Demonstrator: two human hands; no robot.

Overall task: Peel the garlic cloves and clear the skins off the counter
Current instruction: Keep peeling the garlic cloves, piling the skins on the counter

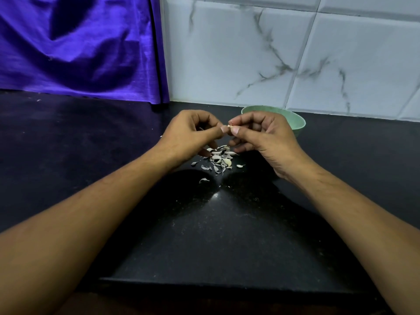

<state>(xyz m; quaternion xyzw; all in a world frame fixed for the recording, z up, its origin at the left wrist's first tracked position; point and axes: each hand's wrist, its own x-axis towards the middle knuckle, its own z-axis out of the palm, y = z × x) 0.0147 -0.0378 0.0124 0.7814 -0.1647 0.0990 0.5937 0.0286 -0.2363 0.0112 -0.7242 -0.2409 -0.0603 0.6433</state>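
Note:
A small garlic clove (229, 126) is held above the black counter (216, 235), pinched between the fingertips of both hands. My left hand (191, 133) has its thumb and curled fingers on the clove's left end. My right hand (261, 135) pinches its right end with thumb and forefinger. Directly below the hands lies a pile of pale garlic skins (219, 159) with a few cloves among them. One stray skin (203, 180) lies a little nearer to me.
A green bowl (297, 123) stands behind my right hand near the marbled tile wall (272, 53); its contents are hidden. A purple cloth (79, 46) hangs at the back left. The counter's front edge (216, 284) runs close to me.

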